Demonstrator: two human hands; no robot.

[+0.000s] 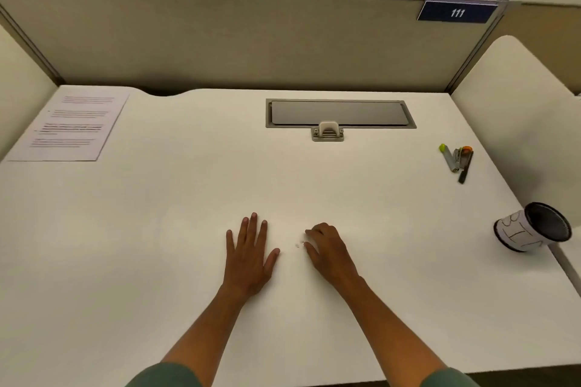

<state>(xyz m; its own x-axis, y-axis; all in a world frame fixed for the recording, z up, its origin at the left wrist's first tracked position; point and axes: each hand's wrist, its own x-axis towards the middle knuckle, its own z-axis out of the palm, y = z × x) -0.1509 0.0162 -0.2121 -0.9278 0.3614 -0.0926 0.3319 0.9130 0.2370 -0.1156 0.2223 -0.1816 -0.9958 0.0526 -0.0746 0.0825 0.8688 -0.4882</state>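
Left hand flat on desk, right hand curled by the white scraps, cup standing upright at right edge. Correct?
Not quite: the head view shows the cup lying on its side, not upright. Otherwise yes: left hand flat on the desk, right hand curled by the white scraps.

Even, warm overhead light; the white bench (188, 198) is nearly washed out, shadows faint, edges bowed, detail slightly soft.

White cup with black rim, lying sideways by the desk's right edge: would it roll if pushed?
Likely: the white, black-rimmed cup lies on its round side, so a push may roll it. It sits near the white desk's edge, so it might fall off.
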